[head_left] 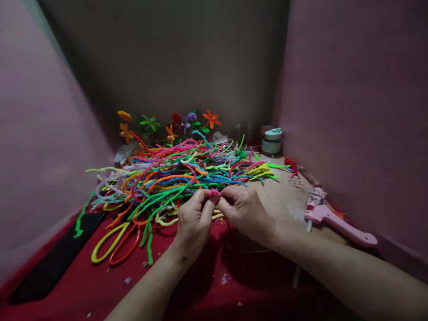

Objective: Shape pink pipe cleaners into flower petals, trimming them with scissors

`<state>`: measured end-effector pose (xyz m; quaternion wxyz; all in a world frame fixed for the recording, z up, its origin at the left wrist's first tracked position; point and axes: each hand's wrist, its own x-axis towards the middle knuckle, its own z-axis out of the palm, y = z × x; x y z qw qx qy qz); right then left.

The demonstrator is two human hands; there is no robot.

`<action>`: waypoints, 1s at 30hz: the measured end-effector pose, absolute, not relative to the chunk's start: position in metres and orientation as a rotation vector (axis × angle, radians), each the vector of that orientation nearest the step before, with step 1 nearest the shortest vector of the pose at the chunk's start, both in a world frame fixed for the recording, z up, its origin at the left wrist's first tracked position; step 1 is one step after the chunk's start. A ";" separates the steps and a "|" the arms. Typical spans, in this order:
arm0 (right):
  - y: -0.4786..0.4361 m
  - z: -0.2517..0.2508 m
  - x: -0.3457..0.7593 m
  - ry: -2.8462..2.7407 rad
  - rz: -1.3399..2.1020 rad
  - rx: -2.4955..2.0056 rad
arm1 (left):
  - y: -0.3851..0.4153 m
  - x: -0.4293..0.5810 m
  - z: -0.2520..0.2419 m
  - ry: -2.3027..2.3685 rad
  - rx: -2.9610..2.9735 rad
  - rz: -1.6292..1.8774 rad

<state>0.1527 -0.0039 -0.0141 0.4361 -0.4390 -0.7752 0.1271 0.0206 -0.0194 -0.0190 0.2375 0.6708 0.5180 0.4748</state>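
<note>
My left hand [194, 218] and my right hand [245, 209] meet in the middle of the view, both pinching a small pink pipe cleaner piece [214, 193] between their fingertips. Just behind them lies a big heap of pipe cleaners [174, 174] in pink, green, blue, orange and yellow, spread over the table. Both hands hover above a red cloth [100, 285] at the near edge.
Finished pipe-cleaner flowers [174, 122] stand at the back. A pink glue gun [334, 218] lies on the wooden board [284, 196] at the right. A pale green lidded jar [272, 140] sits back right. Pink walls close in on both sides.
</note>
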 end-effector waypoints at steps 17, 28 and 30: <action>0.000 -0.005 0.156 -1.650 1.245 -0.944 | -0.015 0.016 -0.005 1.220 1.479 1.224; -0.001 -0.007 0.154 -1.552 1.482 -0.912 | -0.010 0.008 0.002 1.209 1.432 1.183; 0.000 -0.008 0.154 -1.534 1.565 -0.910 | -0.010 0.009 0.002 1.239 1.518 1.181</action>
